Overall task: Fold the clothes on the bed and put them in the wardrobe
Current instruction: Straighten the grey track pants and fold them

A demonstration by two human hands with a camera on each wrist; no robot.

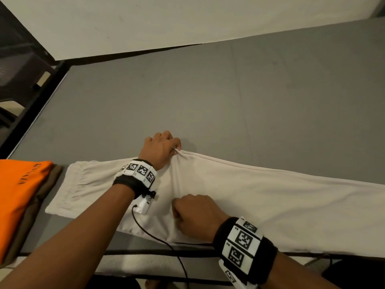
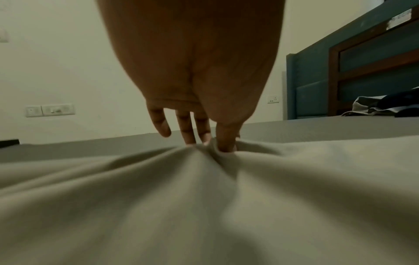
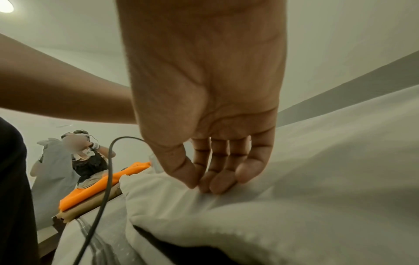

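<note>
The cream trousers lie flat along the near edge of the bed, waistband toward 9 o'clock, legs running off toward 3 o'clock. The left hand pinches the far seam at 12 o'clock of the garment, thumb and fingers pressed together on a gathered ridge of cloth. The right hand pinches the cloth nearer the body, at about 6 o'clock from the left, fingers closed on a small fold.

The cloth looks light, soft and limp: it puckers at each pinch and would sag between the hands when lifted. It seems neither slippery nor fragile. Seams and the waistband are likely the firmest holds; the two grips should stay well apart so the fold lands flat. A folded orange garment sits at 9 o'clock.
</note>
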